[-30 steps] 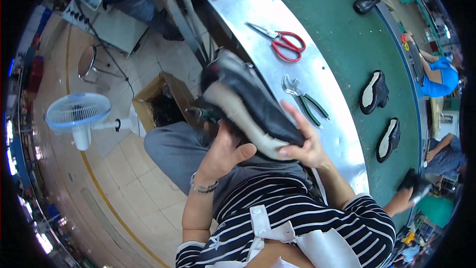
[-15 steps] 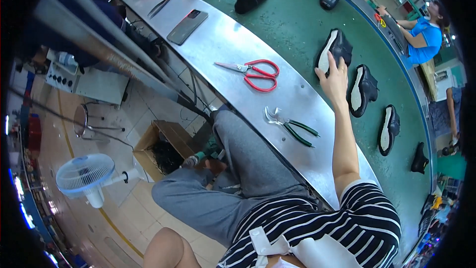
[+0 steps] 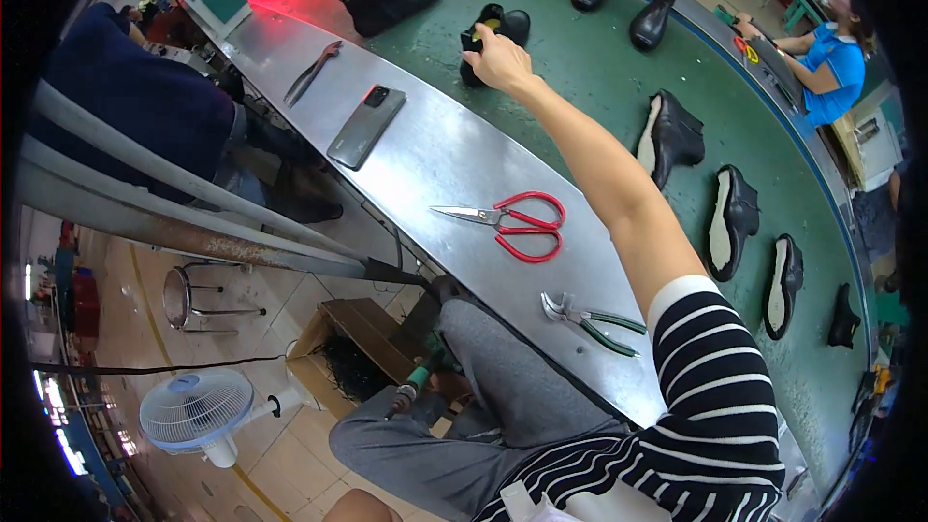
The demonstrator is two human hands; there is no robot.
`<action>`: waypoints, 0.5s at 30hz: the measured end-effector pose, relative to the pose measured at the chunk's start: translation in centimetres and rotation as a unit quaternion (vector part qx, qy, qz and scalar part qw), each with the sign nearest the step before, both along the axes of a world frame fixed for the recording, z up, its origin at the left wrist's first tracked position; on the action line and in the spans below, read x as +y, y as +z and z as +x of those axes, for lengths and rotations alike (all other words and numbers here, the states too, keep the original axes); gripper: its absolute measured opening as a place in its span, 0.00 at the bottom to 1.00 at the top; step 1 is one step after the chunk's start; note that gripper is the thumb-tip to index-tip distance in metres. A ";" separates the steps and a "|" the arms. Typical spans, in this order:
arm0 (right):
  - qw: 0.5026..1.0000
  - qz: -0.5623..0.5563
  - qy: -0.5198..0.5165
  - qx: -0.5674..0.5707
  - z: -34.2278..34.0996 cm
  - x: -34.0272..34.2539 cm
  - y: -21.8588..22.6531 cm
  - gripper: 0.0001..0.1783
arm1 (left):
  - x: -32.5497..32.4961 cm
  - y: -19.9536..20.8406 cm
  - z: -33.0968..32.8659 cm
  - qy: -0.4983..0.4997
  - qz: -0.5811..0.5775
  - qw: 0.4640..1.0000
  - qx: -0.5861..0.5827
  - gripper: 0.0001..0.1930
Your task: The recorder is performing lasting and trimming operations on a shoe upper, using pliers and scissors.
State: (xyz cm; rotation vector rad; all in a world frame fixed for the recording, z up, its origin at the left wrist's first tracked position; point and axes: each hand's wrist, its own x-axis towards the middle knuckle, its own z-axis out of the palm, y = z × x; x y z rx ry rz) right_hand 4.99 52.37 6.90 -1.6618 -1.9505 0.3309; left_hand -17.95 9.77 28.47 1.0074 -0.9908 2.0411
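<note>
My right hand (image 3: 503, 60) reaches across to a black ankle boot (image 3: 520, 27) with a yellow lining, which stands on the green belt. Its thumb and fingers are at the boot's opening, seemingly closed on the upper edge; the fingertips are partly hidden. My left hand is out of view; only a bit of bare skin (image 3: 362, 507) shows at the lower edge. Near my right arm, red-handled scissors (image 3: 503, 220) and green-handled pincers (image 3: 590, 321) lie on the metal ledge.
Black boots with pale soles (image 3: 720, 227) lie on their sides along the belt at right. Another black boot (image 3: 387, 5) stands farther left. A phone (image 3: 367, 126) and a dark tool (image 3: 313, 74) rest on the ledge. A fan (image 3: 196, 411), carton (image 3: 348, 348) and co-worker (image 3: 833, 68) are around.
My right hand has left the pale-soled boot and moved left and away to the yellow-lined boot. The view has shifted, so things on the ledge appear lower.
</note>
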 end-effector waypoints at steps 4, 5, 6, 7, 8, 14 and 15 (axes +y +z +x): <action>1.000 -0.017 -0.004 -0.010 -0.9 1.2 -1.8 0.27 | -0.4 -1.4 -2.5 -0.026 -0.058 0.998 0.029 0.28; 1.000 -0.020 -0.013 0.014 -0.6 1.1 -1.9 0.26 | -0.8 -1.6 -3.1 -0.033 -0.074 0.996 0.036 0.29; 0.999 -0.013 -0.019 0.036 0.1 1.0 -2.3 0.25 | -1.2 -1.9 -3.4 -0.043 -0.088 0.994 0.040 0.29; 0.998 -0.004 -0.027 0.058 1.2 0.8 -2.5 0.25 | -1.6 -2.0 -3.6 -0.055 -0.101 0.992 0.045 0.30; 0.995 -0.023 -0.034 0.089 2.6 0.8 -2.3 0.24 | -2.0 -2.2 -3.8 -0.068 -0.112 0.990 0.049 0.30; 0.990 0.032 0.034 0.137 7.9 -5.3 7.0 0.20 | -5.4 -3.2 -3.2 -0.139 -0.187 0.969 0.082 0.34; 0.971 -0.005 0.083 0.224 7.9 -7.6 9.0 0.19 | -6.1 -3.2 -2.8 -0.149 -0.200 0.964 0.088 0.35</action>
